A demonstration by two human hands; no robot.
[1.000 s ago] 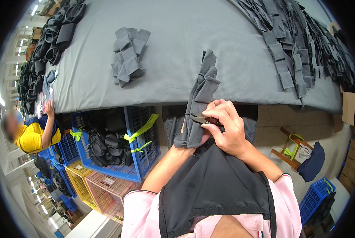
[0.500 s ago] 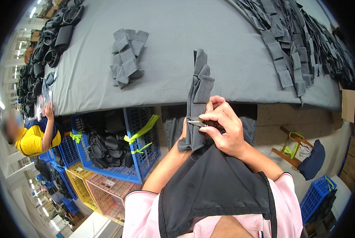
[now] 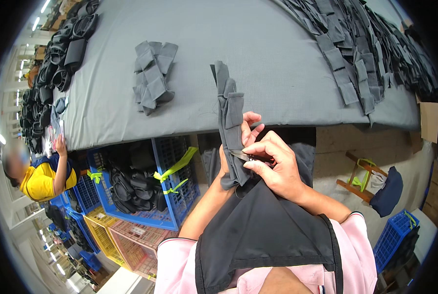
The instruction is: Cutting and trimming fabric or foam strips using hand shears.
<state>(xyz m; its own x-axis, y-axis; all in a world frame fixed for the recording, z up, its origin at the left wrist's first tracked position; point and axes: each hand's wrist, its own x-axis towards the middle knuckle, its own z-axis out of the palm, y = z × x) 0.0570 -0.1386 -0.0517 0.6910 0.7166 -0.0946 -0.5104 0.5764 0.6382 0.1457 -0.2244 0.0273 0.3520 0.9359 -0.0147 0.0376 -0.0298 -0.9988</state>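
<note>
My left hand (image 3: 249, 128) is wrapped around a bundle of dark grey fabric strips (image 3: 227, 130), holding it upright at the table's near edge. The bundle hides most of that hand; its fingers show on the right side. In my right hand (image 3: 279, 169) is a small pair of thread snips (image 3: 251, 157), pinched between thumb and fingers, with the blades lying against the lower part of the fabric. Fine loose threads stick out from the strips. A second small bundle of grey strips (image 3: 152, 78) lies on the grey-covered table (image 3: 194, 98) to the left.
Long heaps of grey strips (image 3: 358, 63) cover the table's right side. Black padded pieces (image 3: 47, 73) are piled along the far left. Below stand a blue crate (image 3: 167, 152) of black pieces, a pink crate (image 3: 135, 240) and a wooden stool (image 3: 356, 191). A person in yellow (image 3: 47, 181) is at left.
The fabric bundle and both hands have shifted a little left. The left hand's fingers have spread slightly away from the bundle, and the snips' blades now sit a little lower on the strips.
</note>
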